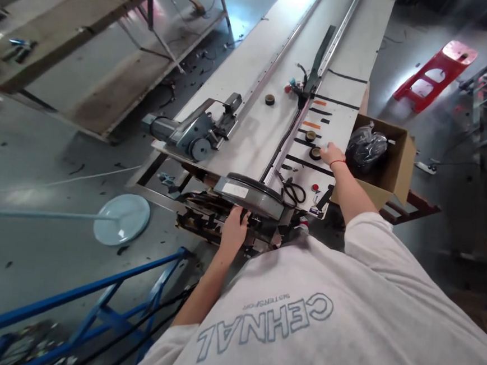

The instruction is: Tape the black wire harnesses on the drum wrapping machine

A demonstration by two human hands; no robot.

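Note:
My left hand [235, 227] is at the near end of the long white table, its fingers closed on a dark part under the rim of a round grey machine part [250, 194] with a white label. My right hand [333, 155] is over the table's right side, fingers closed at the edge of a black tape roll [315, 153]. A second tape roll [310, 136] lies just beyond it, and a third [269, 99] is farther left. Black scissors [293, 191] rest between my hands, near a red button [315, 187].
An open cardboard box [403, 161] with a plastic-wrapped item stands right of the table. A motor unit [196, 134] sits on the left edge. A blue frame [113, 285], round pale-blue base [121, 219] and red stool [437, 77] stand on the floor.

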